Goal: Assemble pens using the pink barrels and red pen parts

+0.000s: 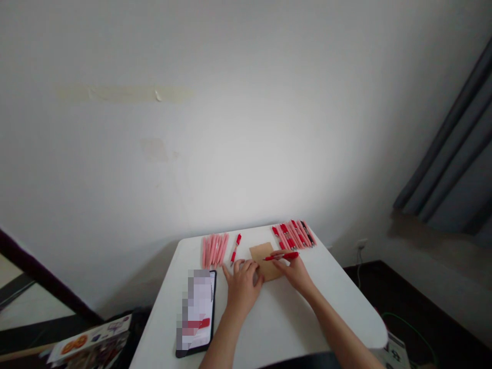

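My right hand is closed around a red pen, its tip pointing left above a brown piece of paper or card. With its fingers spread, my left hand lies at the left edge of the brown paper. Just beyond its fingers a red and clear pen lies on the white table. A bunch of pink pens or sticks is to the left of that pen. At the table's back right lies a row of red, pink and black pens.
A phone or tablet with a lit, partly blurred screen lies on the table's left side. A white wall stands behind the table. A grey curtain hangs at the right. Boxes are on the floor at lower left.
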`<state>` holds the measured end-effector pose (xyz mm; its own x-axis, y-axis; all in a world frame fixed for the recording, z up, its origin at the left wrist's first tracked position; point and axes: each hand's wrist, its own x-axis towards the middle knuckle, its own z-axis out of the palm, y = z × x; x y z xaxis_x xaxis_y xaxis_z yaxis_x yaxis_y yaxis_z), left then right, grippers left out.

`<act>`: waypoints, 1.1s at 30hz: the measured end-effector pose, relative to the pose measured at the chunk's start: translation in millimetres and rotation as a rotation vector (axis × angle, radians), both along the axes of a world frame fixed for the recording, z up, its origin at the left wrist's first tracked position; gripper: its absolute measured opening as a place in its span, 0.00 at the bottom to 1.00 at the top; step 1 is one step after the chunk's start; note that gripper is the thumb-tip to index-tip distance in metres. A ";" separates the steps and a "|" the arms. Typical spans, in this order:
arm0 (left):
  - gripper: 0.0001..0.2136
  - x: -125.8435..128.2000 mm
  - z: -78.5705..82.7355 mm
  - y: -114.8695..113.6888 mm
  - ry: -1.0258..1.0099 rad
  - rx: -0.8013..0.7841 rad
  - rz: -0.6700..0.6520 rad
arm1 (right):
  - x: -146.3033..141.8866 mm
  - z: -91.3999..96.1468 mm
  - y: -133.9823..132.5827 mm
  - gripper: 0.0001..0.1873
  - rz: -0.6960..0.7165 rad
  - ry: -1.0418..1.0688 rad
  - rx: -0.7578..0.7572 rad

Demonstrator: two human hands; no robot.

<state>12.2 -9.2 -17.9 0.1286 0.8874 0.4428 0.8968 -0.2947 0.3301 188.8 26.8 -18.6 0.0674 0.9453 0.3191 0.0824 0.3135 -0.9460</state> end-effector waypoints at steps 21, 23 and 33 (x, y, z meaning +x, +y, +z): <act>0.12 -1.8 -0.5 0.6 -0.041 -0.010 0.031 | -7.2 -8.6 -1.7 0.02 0.039 -0.244 0.234; 0.12 -2.0 -0.9 0.8 -0.027 -0.005 0.033 | -7.7 -8.6 -1.8 0.02 0.030 -0.265 0.232; 0.11 -2.9 -4.9 2.6 0.026 -0.001 0.071 | -7.5 -15.4 0.8 0.01 -0.026 -0.355 0.242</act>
